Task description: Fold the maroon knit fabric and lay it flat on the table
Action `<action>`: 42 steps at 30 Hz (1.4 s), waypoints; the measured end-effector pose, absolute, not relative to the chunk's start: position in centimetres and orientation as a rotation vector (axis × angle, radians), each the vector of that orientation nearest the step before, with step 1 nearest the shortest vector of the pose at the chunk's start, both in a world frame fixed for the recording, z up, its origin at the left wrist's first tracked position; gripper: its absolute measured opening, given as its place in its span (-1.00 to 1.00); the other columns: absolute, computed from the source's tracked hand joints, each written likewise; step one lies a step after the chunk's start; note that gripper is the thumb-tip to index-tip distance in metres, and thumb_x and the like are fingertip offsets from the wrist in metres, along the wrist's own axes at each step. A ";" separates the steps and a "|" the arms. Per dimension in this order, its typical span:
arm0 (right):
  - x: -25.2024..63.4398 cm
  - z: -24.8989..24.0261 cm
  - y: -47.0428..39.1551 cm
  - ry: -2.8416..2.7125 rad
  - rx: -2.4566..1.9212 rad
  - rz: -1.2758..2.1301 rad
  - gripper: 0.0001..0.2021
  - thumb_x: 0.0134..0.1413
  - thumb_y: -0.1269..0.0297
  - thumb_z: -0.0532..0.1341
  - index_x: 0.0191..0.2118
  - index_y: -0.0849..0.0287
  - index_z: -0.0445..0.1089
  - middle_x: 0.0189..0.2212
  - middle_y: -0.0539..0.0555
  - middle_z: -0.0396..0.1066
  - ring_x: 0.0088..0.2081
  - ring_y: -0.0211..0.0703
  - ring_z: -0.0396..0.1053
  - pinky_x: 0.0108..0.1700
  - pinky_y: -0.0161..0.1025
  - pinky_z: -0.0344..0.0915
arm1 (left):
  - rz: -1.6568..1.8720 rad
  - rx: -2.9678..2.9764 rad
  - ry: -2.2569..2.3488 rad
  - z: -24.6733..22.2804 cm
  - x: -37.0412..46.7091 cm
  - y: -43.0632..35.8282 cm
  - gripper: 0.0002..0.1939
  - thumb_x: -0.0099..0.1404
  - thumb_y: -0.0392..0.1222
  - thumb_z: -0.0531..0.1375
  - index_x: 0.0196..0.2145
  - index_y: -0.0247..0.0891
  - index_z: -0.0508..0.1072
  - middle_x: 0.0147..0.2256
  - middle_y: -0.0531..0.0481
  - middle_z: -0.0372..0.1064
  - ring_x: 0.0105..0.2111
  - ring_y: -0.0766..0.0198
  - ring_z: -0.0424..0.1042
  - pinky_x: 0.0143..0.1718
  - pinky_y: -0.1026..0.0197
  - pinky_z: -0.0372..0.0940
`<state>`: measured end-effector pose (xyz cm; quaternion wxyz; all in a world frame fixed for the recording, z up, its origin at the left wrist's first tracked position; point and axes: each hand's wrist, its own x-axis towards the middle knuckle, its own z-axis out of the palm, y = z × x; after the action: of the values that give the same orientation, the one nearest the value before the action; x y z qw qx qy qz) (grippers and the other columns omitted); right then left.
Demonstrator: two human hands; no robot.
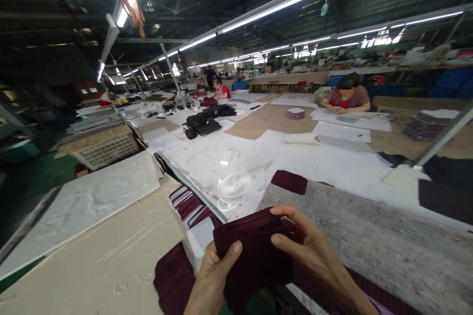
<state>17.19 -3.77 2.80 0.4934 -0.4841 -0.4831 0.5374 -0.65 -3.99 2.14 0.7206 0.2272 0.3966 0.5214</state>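
At the bottom centre of the frame, I am holding a dark maroon, gathered piece of cloth [254, 246]. My left hand [217, 269] is gripping its left edge, thumb lying across the front; my right hand [308, 241] is curling half-closed around its upper right edge, keeping hold. Just left of centre, a row of flat maroon and pale grey pieces [192, 205] is lying near a round white fan [234, 185], which is standing on the white-covered worktop [258, 153]. Toward the upper right, a person [356, 101] is leaning over white sheets [364, 122].
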 end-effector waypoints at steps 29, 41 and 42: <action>16.3 2.3 -3.7 -1.414 -1.075 1.051 -0.79 0.04 0.21 0.29 -0.15 0.01 0.45 -0.13 0.06 0.37 -0.10 -0.04 0.36 -0.07 -0.17 0.36 | 1.158 0.547 0.831 2.9 -0.6 -3.3 -0.73 0.09 -0.21 0.33 -0.20 -0.26 0.55 -0.36 -0.06 0.58 -0.27 0.14 0.53 -0.11 0.13 0.38; 16.0 2.0 -3.5 -1.338 -1.208 1.195 -0.68 0.07 0.12 0.25 -0.05 0.05 0.42 -0.03 0.08 0.44 -0.03 0.05 0.39 -0.02 -0.12 0.36 | 1.231 0.459 0.704 4.0 -1.5 -2.5 -0.71 0.27 -0.03 0.13 -0.24 -0.28 0.54 -0.21 -0.11 0.55 -0.06 0.08 0.44 0.05 0.07 0.25; 16.0 2.1 -3.5 -1.346 -1.209 1.202 -0.69 0.07 0.12 0.25 -0.05 0.05 0.42 -0.02 0.08 0.44 -0.03 0.05 0.39 -0.03 -0.12 0.36 | 1.197 0.459 0.666 4.3 -1.6 -2.4 -0.65 0.30 -0.02 0.09 -0.17 -0.32 0.52 -0.18 -0.15 0.53 -0.04 0.06 0.42 0.05 0.05 0.25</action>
<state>16.05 -3.55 2.11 0.4661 -0.4924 -0.5482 0.4896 -1.59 -2.40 4.26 0.7504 0.2100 0.3047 0.5476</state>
